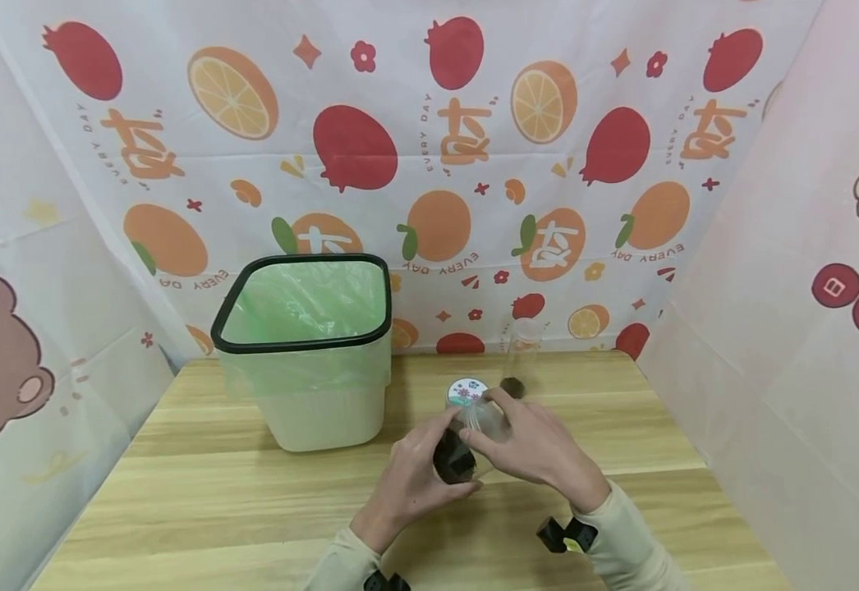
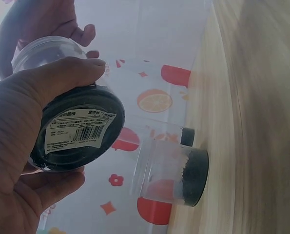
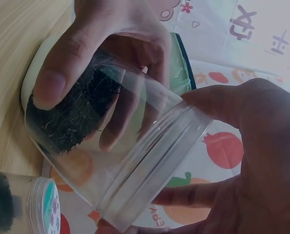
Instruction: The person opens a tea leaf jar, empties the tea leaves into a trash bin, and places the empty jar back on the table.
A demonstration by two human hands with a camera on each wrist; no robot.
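"Here's the clear jar (image 3: pixel 110 156), tilted, slung between left grip (image 1: pixel 418 469) and right grip (image 1: pixel 536 439)!"
"And inside?"
"Dark, stringy shreds (image 3: pixel 81 112), banked at the base end, right in the left grip's curl!"
"The far end?"
"Clear ringed lid (image 3: pixel 154 165), pinched by the right grip. And look, white barcode label (image 2: pixel 81 129) across the base, beside the left grip!"
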